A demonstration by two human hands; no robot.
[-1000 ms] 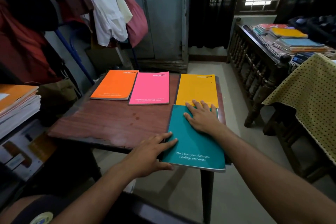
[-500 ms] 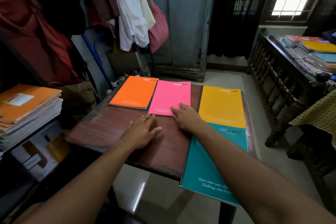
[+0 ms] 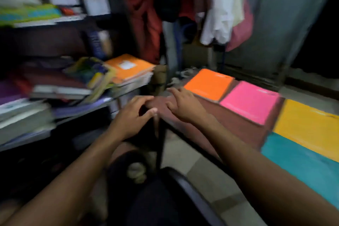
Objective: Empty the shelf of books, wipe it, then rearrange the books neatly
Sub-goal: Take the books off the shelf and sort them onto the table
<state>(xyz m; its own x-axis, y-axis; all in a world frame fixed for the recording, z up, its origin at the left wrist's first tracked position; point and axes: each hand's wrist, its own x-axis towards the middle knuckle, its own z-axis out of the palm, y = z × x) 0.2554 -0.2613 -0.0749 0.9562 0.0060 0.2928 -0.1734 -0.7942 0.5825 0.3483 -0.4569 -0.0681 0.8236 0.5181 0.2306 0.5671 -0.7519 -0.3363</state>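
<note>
1. The whole view is smeared, so I read edges loosely; my left hand [image 3: 131,115] sits near the table's [image 3: 238,126] left corner, fingers loosely curled with thumb and forefinger apart, and I see nothing held in it.
2. My right hand [image 3: 185,105] lies just right of it over the table's left end, fingers spread and relaxed, gripping nothing; whether the fingertips touch the wood I cannot tell.
3. Four notebooks lie flat on the table: the orange notebook [image 3: 208,83] at the far left, the pink notebook [image 3: 251,102] just beside it, the yellow notebook [image 3: 308,124] further right and cut by the frame edge; the teal notebook [image 3: 300,163] lies nearest, partly hidden by my right forearm.
4. The shelf [image 3: 77,113] stands to the left, loaded with books; a stack topped by an orange book [image 3: 128,67] sits at its right end, and tilted books [image 3: 60,82] lie left of that, their titles unreadable.
5. Hanging clothes [image 3: 220,5] fill the far wall; a dark rounded shape at the near bottom is perhaps a chair.
</note>
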